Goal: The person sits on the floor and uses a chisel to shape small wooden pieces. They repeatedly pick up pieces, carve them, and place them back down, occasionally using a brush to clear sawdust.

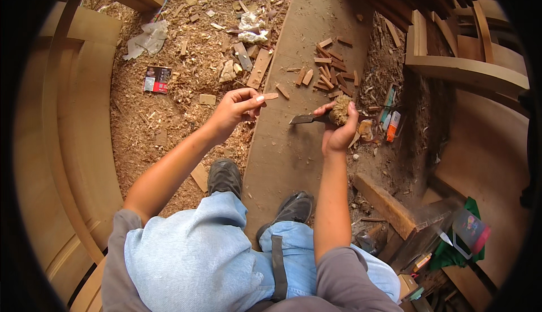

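Note:
Between the thumb and fingers of my left hand (238,110) is a small wooden peg (267,96), its pointed end toward the right. My right hand (340,134) grips a chisel by its handle (340,110), whose end looks frayed and fibrous. The flat dark chisel blade (305,119) points left over the brown plank (282,159), apart from the peg. One more loose peg (283,91) lies on the plank just beyond my left fingertips. Past my right hand, a scattered pile of similar pegs (333,69) rests on the same plank.
Wood shavings (186,109) and offcuts cover the ground at left. Wooden panels (84,131) stand along the left, and frame parts (468,66) at the right. An orange-and-white bottle (393,127) lies right of the plank. A thick wood block (385,205) sits nearer me, beside a clear container (470,228).

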